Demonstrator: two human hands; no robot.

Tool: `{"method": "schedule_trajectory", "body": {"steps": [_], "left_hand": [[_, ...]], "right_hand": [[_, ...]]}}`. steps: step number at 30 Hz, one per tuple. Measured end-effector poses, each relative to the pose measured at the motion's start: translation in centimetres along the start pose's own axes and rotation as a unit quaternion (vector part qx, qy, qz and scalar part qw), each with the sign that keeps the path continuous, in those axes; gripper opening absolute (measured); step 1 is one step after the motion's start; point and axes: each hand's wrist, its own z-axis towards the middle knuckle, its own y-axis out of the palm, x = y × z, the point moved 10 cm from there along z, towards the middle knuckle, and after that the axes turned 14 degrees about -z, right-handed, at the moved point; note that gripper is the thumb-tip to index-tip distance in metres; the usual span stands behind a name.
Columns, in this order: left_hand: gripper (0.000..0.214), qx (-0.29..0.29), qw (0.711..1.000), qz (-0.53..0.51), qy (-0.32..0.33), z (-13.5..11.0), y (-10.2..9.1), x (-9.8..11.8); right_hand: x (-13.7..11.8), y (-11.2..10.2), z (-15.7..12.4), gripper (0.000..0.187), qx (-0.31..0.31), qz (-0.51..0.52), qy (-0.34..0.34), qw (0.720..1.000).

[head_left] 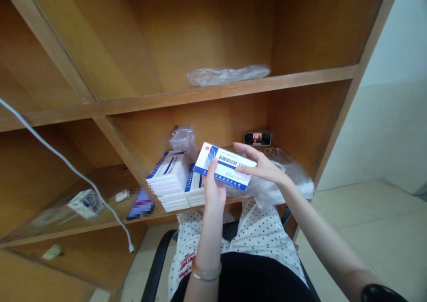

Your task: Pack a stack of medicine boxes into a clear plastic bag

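I hold a white and blue medicine box (223,166) in front of a wooden shelf compartment. My left hand (213,188) grips it from below, fingers wrapped round its lower edge. My right hand (262,164) holds its right end, fingers stretched along the top and side. Just behind the box, two stacks of the same white and blue boxes (175,179) stand on the shelf board. A clear plastic bag (287,177) lies on the shelf under my right wrist.
A phone (257,138) leans against the back wall of the compartment. Another plastic bag (228,74) lies on the shelf above. A small box (86,203) and a white cable (66,162) are in the left compartment. A black chair (156,266) is below.
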Motion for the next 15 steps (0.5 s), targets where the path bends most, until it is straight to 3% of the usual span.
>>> {"method": "schedule_trajectory", "body": {"steps": [3, 6, 10, 15], "left_hand": [[0.063, -0.02, 0.999, -0.002, 0.03, -0.2, 0.4, 0.3], [0.062, -0.061, 0.998, 0.012, 0.026, -0.2, 1.1, -0.2], [0.062, -0.108, 0.986, 0.124, -0.014, -0.1, 1.2, -1.2], [0.049, -0.209, 0.917, 0.326, -0.096, -0.1, 0.4, -3.7]], "right_hand": [[2.4, 0.0, 0.0, 0.069, -0.034, 0.009, 0.074, 0.997], [2.7, -0.3, 0.1, 0.052, -0.063, 0.036, 0.062, 0.995], [3.7, -2.6, 0.2, 0.049, -0.026, 0.085, 0.047, 0.995], [5.5, -5.4, -0.4, 0.062, -0.018, 0.08, 0.033, 0.996]]}}
